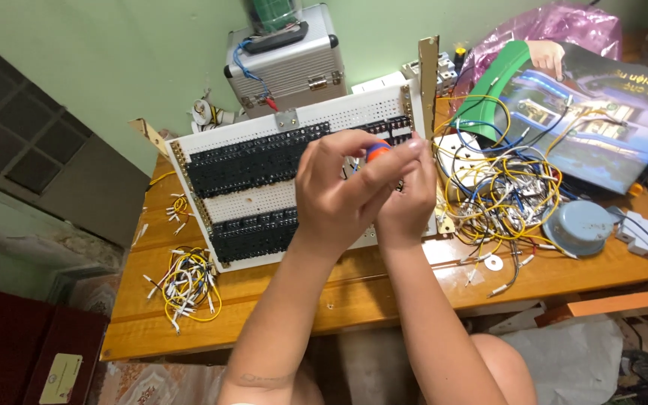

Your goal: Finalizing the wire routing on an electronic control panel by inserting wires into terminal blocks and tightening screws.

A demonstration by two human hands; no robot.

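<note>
Hands meet over the middle of a white perforated panel (264,196) that stands tilted on a wooden table (354,289). Left hand (339,191) has its fingers curled in a narrow pinch, thumb and fingertips closed on an orange-and-blue screwdriver handle (375,152). Right hand (406,195) lies just behind and to the right of it, fingers bent inward, fingertips touching the same handle from the far side. Only the handle's top shows between the fingers; the shaft and tip are hidden, so I cannot tell what the tool touches.

Panel: two rows of black terminal blocks (253,161), one across the upper part, one lower down on the left, with bare perforated plate between them. Brass-coloured brackets stand at its left and right edges.

Surroundings:
- Near left on the table: small bundle of yellow and white wires (187,286) with ferruled ends, a few loose pieces beside it.
- Right of the panel: large tangle of yellow, blue and white wires (500,187), touching the panel's right edge.
- Near right: round grey-blue lid (580,227), and a small white washer (493,263) lying just left of it.
- Far right: glossy printed booklet (594,120) resting against a pink plastic bag (564,22).
- Far, behind the panel: aluminium case (286,64) against the green wall.
</note>
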